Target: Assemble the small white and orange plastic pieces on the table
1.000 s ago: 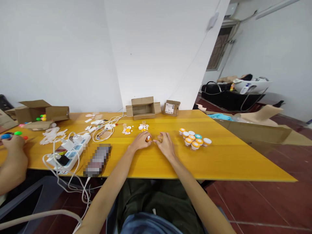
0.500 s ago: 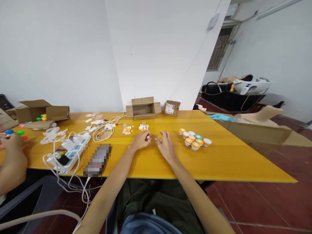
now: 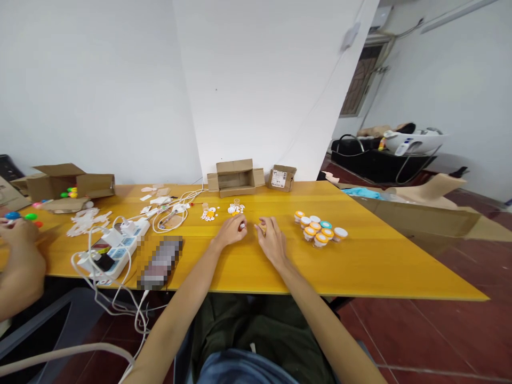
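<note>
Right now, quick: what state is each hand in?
Left hand: closed on a small piece, partly hidden.
Right hand: fingers curled; cannot tell whether it holds anything.

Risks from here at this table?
Loose small parts lie scattered beyond the left hand; a sleeve or knuckle might sweep some away.

The right hand is on the side of the lidded cups, which stand tightly grouped; a sideways bump could topple several.

White cables hang over the front edge near the left forearm; a snag might drag the phone.
</note>
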Motion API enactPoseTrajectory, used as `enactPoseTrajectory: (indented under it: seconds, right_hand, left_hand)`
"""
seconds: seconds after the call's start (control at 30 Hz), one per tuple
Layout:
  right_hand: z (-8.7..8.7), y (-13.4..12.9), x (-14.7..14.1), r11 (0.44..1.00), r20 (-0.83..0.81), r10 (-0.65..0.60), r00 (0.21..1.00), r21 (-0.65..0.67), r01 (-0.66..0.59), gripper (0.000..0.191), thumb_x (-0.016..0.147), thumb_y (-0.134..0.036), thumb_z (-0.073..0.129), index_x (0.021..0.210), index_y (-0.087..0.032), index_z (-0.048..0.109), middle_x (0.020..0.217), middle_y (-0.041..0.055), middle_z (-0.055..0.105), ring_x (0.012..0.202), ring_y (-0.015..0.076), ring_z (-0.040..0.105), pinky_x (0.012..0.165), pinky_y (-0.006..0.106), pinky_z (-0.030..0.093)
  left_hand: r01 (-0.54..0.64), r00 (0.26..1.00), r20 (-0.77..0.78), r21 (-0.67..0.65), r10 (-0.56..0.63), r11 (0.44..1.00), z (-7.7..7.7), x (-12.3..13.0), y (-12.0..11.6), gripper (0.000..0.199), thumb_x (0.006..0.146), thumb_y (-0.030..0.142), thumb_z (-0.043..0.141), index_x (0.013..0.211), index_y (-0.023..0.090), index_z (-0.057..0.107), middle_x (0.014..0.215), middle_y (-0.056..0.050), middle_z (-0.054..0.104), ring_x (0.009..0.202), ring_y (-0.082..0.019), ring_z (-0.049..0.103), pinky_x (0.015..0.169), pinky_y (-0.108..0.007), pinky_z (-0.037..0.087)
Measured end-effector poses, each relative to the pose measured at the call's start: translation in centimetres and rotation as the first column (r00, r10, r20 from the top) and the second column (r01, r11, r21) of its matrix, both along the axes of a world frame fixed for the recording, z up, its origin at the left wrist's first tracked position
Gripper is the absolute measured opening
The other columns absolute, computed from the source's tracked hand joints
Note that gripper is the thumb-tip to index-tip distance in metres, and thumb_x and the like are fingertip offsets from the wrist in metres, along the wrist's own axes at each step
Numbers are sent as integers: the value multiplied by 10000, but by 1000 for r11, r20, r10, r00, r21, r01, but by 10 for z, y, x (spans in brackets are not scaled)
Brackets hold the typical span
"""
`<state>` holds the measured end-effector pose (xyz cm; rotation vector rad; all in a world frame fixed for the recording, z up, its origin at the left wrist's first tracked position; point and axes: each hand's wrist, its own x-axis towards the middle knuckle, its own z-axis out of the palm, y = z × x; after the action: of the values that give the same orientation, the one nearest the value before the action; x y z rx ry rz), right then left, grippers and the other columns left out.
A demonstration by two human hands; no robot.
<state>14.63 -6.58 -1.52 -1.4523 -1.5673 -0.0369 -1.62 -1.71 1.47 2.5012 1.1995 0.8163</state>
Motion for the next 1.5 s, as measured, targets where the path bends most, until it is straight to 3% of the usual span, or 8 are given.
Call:
enactPoseTrajectory:
  seconds: [0.3, 0.53, 0.73, 0.87, 1.07, 1.2, 1.5]
  right_hand:
    - [0, -1, 0, 986, 116, -54, 992, -150, 71, 232, 955, -405, 542, 826, -250, 655, 741, 47, 725, 687, 226, 676, 568, 280, 355]
    - [1, 0, -1, 963, 189, -68, 980, -243, 114, 194, 941, -355, 573, 807, -261, 677, 760, 55, 755, 660, 227, 676, 540, 294, 310]
    - [0, 2, -1, 954, 139, -55, 989, -284, 93, 90, 909, -294, 618, 844, -265, 672, 845, 61, 761, 722, 246, 696, 581, 299, 367]
    - [-6, 6, 1, 967, 116, -45, 992, -245, 73, 67, 883, -253, 622, 837, -268, 669, 856, 60, 751, 757, 247, 695, 606, 303, 412]
    - [-13, 14, 3, 990, 73, -8, 997, -142, 19, 90, 833, -182, 647, 869, -253, 688, 943, 93, 746, 887, 266, 695, 756, 344, 510]
    - [-13, 15, 2, 988, 33, 48, 998, -149, -42, 105, 839, -174, 633, 887, -245, 694, 945, 82, 744, 877, 252, 699, 787, 353, 534]
    - [-5, 9, 0, 919, -112, 341, 933, -171, -357, 194, 816, -158, 632, 992, -219, 687, 962, 43, 740, 898, 205, 696, 844, 347, 542]
  left_hand:
    - [-6, 1000, -14, 18, 7, 1000, 1, 1, 0, 97, 759, 154, 497, 787, 229, 551, 821, -14, 595, 754, -180, 533, 741, -304, 463]
    - [-10, 1000, -21, 9, 10, 1000, 1, 0, -1, 116, 747, 144, 494, 793, 231, 555, 824, -13, 599, 766, -182, 538, 748, -301, 463]
    - [-18, 1000, -23, -8, 17, 1000, 0, -1, 0, 164, 728, 135, 503, 831, 235, 582, 830, -11, 611, 786, -189, 549, 767, -306, 471]
    - [-24, 999, -34, -4, 23, 1000, -1, -1, 1, 161, 732, 136, 500, 829, 238, 578, 837, -13, 615, 796, -195, 559, 767, -310, 472]
    - [-17, 999, -30, 2, 17, 1000, 0, -1, 0, 136, 738, 139, 502, 812, 232, 567, 855, -21, 622, 794, -195, 564, 775, -317, 477]
    - [-30, 999, -29, 0, 30, 1000, 2, 0, -1, 143, 733, 133, 503, 802, 235, 575, 836, -21, 627, 797, -198, 568, 769, -314, 477]
    - [4, 1000, 12, -47, -4, 999, -2, 2, 3, 126, 801, 165, 515, 829, 221, 624, 792, -9, 658, 756, -175, 581, 743, -282, 478]
